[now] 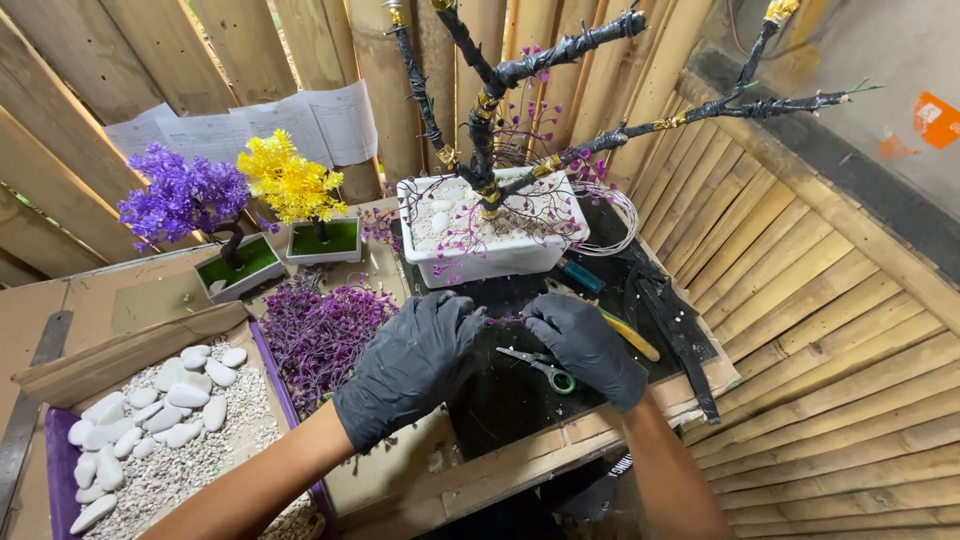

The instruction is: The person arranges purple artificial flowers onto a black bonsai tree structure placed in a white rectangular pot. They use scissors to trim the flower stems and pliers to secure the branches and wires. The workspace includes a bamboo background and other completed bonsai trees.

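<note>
Head view: looking down at a dark work board [520, 400] set against slatted bamboo walls.
Left hand [415, 360]: black-gloved, fingers curled, fingertips pinched on one end of a small purple sprig [505, 320].
Right hand [585, 345]: black-gloved, fingers bent, pinching the other end of the same sprig; both hands nearly touching above the board.
Sprig: thin, purple, held between the two hands just in front of the white pot [495, 255], clear of the board.
Grip: narrow on both sides, closed on the sprig.
Scissors [540, 365]: green-handled, lying flat on the board just beneath the right hand, untouched.
White pot: rectangular, filled with pale gravel, standing at the back of the board; wire tree [490, 110] wrapped in black rising from it, branches spreading up and right, a few purple sprigs on the lower twigs.
Yellow tool [630, 335]: lying on the board right of the right hand, partly hidden by it.
Purple pile [320, 330]: loose purple foliage heaped just left of the left hand.
Stones [165, 415]: white pebbles on gravel in a tray at lower left.
Small trees: one purple [185, 195], one yellow [290, 180], each in a green-topped pot, far left behind the pile.
Papers [300, 120]: sheets pinned on the wall behind the small trees.
</note>
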